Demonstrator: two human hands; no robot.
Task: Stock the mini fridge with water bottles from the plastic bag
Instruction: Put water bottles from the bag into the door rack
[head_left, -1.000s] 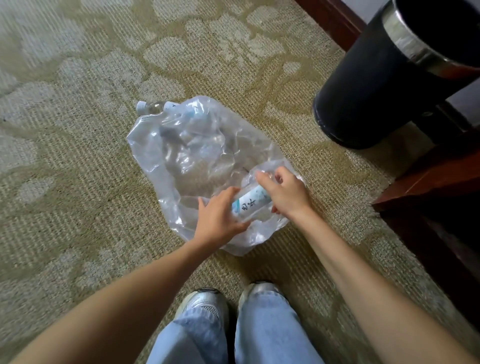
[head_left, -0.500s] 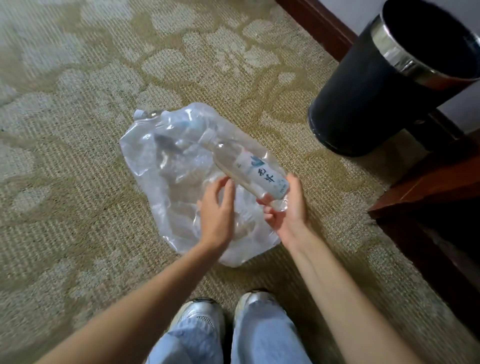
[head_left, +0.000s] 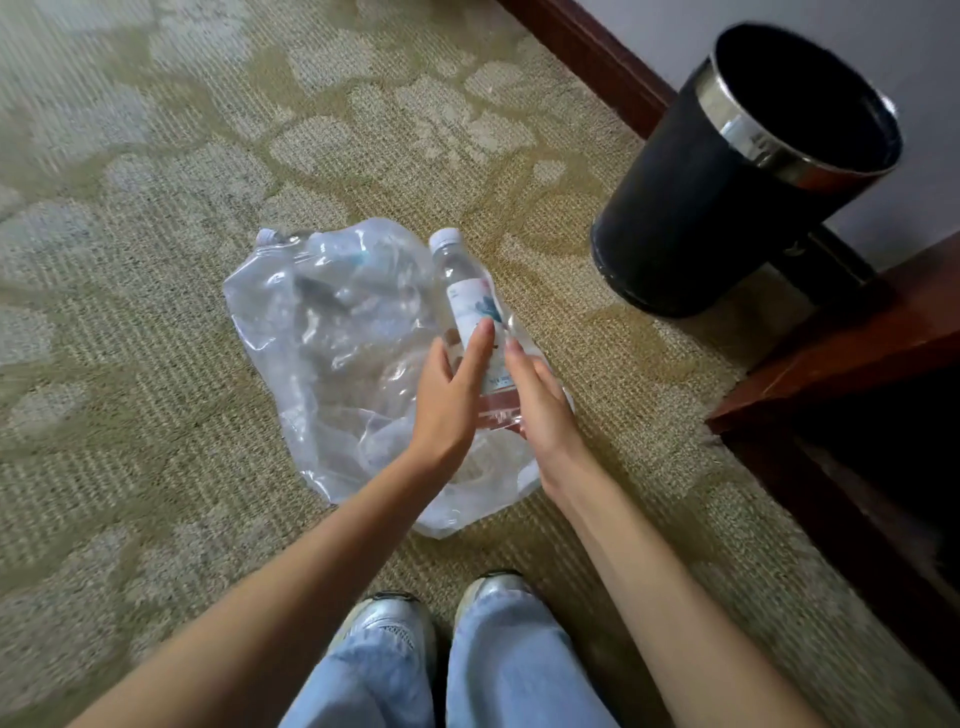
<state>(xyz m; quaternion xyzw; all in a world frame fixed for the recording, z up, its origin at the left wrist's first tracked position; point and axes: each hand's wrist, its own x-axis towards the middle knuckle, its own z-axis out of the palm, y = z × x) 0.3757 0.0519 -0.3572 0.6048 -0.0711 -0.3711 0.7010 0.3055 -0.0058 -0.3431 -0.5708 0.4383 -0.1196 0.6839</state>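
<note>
One clear plastic water bottle (head_left: 467, 291), white-capped, over crumpled clear plastic bag (head_left: 332, 353): long axis near-to-far, cap far; right hand (head_left: 543, 410) grip round base, left hand (head_left: 449, 400) straight-fingered against label.

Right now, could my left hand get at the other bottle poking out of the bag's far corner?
Probably yes: nothing but loose plastic bag lies between the left hand and that capped bottle, though it must first leave the water bottle it touches.
</note>
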